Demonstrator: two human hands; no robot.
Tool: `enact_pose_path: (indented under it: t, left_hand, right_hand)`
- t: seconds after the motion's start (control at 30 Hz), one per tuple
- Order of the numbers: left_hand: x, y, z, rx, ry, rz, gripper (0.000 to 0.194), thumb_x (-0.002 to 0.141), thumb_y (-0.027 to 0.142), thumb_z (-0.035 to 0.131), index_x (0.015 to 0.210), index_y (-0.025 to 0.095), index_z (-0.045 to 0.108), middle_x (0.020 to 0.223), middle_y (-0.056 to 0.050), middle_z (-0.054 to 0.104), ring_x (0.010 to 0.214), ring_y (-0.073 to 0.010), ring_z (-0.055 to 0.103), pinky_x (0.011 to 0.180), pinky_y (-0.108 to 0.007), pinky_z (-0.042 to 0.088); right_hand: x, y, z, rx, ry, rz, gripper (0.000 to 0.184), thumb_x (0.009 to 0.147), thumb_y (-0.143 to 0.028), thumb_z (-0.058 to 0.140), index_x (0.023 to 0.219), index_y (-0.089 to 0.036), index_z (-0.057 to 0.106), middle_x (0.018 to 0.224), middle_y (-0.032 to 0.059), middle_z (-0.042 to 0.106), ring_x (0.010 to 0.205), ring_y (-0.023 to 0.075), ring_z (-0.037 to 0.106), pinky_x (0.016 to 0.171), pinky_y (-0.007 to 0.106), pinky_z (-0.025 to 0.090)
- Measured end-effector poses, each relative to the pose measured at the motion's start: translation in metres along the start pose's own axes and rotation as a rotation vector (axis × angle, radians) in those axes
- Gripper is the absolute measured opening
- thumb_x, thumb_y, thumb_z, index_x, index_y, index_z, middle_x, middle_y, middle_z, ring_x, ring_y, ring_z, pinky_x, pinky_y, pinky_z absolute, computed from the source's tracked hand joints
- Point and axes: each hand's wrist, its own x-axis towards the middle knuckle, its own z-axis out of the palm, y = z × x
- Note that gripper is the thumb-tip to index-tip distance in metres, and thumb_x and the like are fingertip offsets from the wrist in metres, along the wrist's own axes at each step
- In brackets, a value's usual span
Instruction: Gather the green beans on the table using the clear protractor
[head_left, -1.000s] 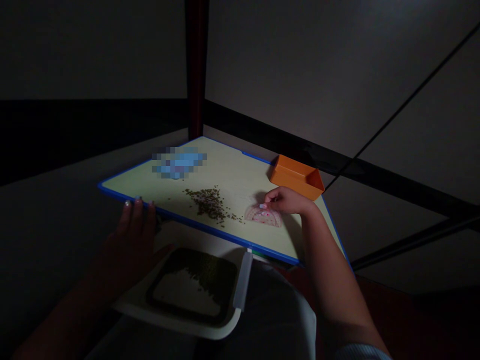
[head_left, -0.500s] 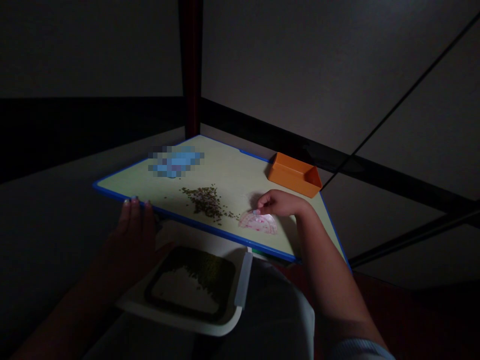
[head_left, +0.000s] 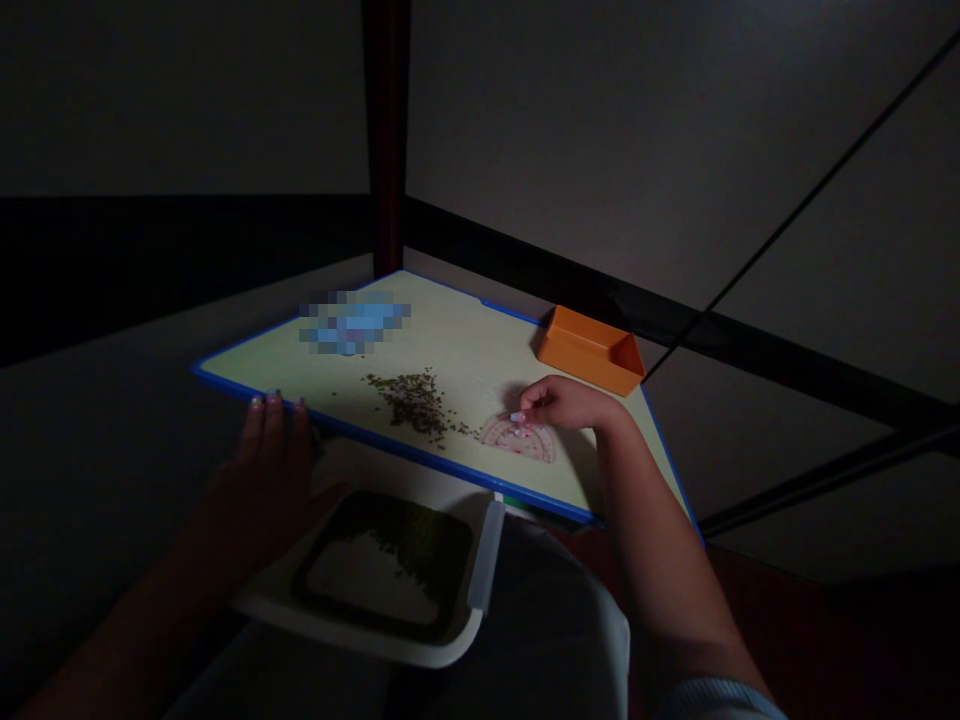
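Note:
My right hand (head_left: 559, 402) is closed in a pinch at the upper edge of a clear pink protractor (head_left: 517, 440), over the pale tabletop (head_left: 465, 350) with its blue rim. Just left of the protractor lies a loose scatter of small dark green-brown beans (head_left: 416, 405). My left hand (head_left: 266, 470) has its fingers stretched out, fingertips at the near blue rim. Below, a white plastic tub (head_left: 442, 655) with a grey side clip sits at my lap. Green beans (head_left: 420, 545) are heaped along its far and right sides, leaving part of its floor bare.
An orange open box (head_left: 589, 350) stands at the table's far right edge. A blurred-out blue item (head_left: 356, 325) lies at the far left. Dark wall panels (head_left: 637, 150) rise close behind the table, with a dark red post (head_left: 386, 140) at the corner.
My right fingers have shifted slightly up at the protractor, and the bright glare on it has faded. The left hand, beans and tub look about the same.

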Motion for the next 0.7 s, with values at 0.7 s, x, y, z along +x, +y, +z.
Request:
enact_pose_path:
  t: [0.7]
  left_hand:
    - [-0.0007, -0.0014, 0.0004, -0.017, 0.006, 0.004, 0.095, 0.074, 0.059, 0.042, 0.139, 0.004, -0.001, 0.148, -0.034, 0.010, 0.140, -0.0428, 0.005, 0.102, -0.063, 0.034]
  right_hand:
    - [-0.0010, 0.0008, 0.0004, 0.002, 0.000, 0.007, 0.027, 0.077, -0.038, 0.055, 0.067, -0.013, 0.060, 0.058, -0.0041, 0.042, 0.057, 0.0082, 0.034, 0.058, 0.023, 0.029]
